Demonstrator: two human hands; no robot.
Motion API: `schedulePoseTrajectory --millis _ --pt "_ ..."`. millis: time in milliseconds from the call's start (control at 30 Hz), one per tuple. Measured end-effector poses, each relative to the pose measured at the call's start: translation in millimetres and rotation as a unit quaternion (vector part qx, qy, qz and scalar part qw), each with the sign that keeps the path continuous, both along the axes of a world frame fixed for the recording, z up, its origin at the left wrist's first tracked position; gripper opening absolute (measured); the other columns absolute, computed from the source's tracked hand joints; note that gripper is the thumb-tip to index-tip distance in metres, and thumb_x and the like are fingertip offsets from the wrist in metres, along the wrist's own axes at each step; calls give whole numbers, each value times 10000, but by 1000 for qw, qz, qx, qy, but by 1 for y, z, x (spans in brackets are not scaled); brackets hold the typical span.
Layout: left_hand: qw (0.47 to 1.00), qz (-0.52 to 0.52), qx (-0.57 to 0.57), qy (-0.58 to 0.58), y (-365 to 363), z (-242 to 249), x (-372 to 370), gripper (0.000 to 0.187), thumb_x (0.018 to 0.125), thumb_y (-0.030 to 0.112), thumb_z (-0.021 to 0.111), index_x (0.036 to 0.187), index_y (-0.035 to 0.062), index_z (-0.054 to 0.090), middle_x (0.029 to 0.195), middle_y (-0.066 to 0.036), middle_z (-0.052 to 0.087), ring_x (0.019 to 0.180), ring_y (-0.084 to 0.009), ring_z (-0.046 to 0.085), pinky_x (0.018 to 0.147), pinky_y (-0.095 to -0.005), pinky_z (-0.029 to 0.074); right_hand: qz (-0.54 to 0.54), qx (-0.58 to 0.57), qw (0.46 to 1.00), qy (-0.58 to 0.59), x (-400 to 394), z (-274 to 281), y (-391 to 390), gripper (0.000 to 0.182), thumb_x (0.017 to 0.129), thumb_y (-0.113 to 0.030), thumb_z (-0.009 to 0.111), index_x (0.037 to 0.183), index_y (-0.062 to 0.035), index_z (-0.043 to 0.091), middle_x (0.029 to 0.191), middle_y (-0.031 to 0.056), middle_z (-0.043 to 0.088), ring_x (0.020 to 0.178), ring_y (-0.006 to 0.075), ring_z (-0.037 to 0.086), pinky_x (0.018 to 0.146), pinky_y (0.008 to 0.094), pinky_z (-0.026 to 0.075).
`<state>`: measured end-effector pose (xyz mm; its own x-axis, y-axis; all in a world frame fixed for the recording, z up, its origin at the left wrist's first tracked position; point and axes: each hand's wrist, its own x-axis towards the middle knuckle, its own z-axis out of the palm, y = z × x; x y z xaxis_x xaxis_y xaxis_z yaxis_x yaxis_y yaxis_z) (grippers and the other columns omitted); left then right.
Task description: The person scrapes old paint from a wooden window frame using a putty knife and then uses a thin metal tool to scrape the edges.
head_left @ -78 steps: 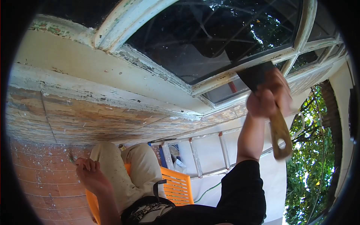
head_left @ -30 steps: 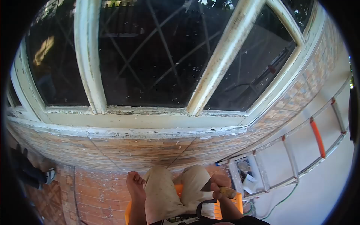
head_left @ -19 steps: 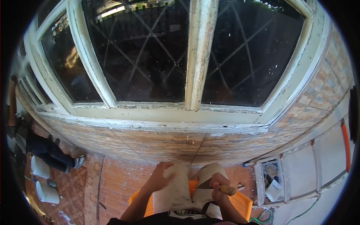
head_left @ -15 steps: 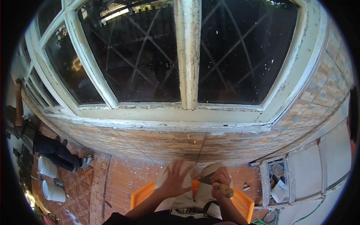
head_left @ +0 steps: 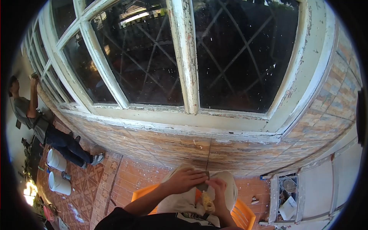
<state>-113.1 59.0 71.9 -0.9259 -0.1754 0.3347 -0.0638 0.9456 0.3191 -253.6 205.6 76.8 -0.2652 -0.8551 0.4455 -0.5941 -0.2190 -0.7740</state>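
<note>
I sit with both hands together over my lap, at a scraper [head_left: 207, 201] with a worn yellowish handle and a flat grey blade. The handle points down toward my body. My left hand [head_left: 187, 179] comes in from the left, its fingers close together over the blade and partly hiding it. On the other side, my right hand [head_left: 219, 187] has its fingers closed at the blade and upper handle. Ahead of me stands a white window frame [head_left: 184, 57] with chipped, peeling paint, above a stone-patterned tile wall [head_left: 176, 147].
At the left another person [head_left: 57, 134] stands with a raised hand at the window. Two white buckets [head_left: 59, 183] stand near that person's feet. An orange chair [head_left: 243, 214] is under me. To the right lies a pale framed panel [head_left: 314, 186], with items in one opening. Paint flakes dot the tiled floor [head_left: 134, 174].
My left hand, spread and apart before, has moved right onto the scraper's blade. My right hand has shifted left and turned the scraper. The view has swung left, showing more of the other person.
</note>
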Motion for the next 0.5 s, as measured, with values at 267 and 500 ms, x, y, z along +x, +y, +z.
schedulePoseTrajectory --millis 267,500 --pt "969 45 -232 70 -15 65 -1 476 709 166 608 1168 292 581 1266 26 503 1182 -184 427 984 -459 352 254 144 682 -671 -17 -12 18 762 825 -371 607 1402 -89 197 1171 166 451 974 321 539 835 422 456" --pt "951 42 -254 173 -16 69 -22 392 743 197 598 1123 293 616 1258 30 513 1176 -173 435 981 -454 348 337 181 663 -643 -6 27 14 562 927 -261 395 1404 -108 141 1042 217 499 781 298 595 653 375 480"
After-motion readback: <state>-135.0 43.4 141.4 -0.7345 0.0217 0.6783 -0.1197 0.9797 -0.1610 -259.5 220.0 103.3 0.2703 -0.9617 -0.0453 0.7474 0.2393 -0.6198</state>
